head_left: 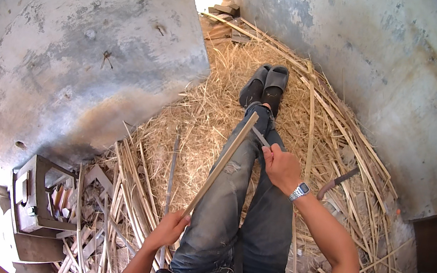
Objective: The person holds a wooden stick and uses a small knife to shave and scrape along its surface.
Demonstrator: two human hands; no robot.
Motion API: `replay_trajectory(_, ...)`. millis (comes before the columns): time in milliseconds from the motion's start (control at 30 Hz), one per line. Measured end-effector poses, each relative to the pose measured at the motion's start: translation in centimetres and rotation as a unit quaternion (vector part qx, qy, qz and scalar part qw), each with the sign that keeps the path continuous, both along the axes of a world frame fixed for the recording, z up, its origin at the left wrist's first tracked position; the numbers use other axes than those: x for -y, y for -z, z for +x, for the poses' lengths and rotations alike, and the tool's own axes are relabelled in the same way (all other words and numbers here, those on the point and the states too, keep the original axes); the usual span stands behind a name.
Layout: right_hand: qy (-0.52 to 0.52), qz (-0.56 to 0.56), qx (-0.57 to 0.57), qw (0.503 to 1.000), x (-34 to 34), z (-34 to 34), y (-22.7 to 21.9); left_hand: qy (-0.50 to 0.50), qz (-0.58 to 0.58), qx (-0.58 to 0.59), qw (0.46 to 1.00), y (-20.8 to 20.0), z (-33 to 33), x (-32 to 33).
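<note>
My left hand is closed round the lower end of a long, flat bamboo strip, which slants up and away across my legs. In my right hand is a knife, its narrow grey blade pointing up and left. The blade's tip lies close to the strip's far end; whether it touches cannot be made out. The fist hides the knife's handle. A watch with a metal band is on my right wrist.
Pale shavings cover the floor around my legs. Long strips lie along the right wall, near a curved dark-handled tool. More strips lie at left beside a wooden frame. Grey walls stand on both sides.
</note>
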State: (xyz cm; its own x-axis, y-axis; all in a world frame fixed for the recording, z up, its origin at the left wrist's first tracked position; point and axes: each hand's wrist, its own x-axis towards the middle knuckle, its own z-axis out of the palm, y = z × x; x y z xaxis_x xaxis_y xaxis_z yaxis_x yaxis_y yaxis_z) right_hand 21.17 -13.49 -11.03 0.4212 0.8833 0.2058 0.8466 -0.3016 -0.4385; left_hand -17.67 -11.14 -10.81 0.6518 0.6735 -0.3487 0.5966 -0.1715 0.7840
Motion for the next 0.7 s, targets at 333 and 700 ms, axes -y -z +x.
replay_trajectory(333, 0.012, 0.224, -0.214, 0.951, -3.1, 0.4, -3.6, 0.003, 0.103, 0.001, 0.995, -2.0, 6.1, -3.4)
replay_trajectory(700, 0.029, 0.132, -0.140, 0.981, -4.6, 0.4, -0.2, 0.050, 0.136, -0.086, 0.986, -3.5, 8.0, -6.8)
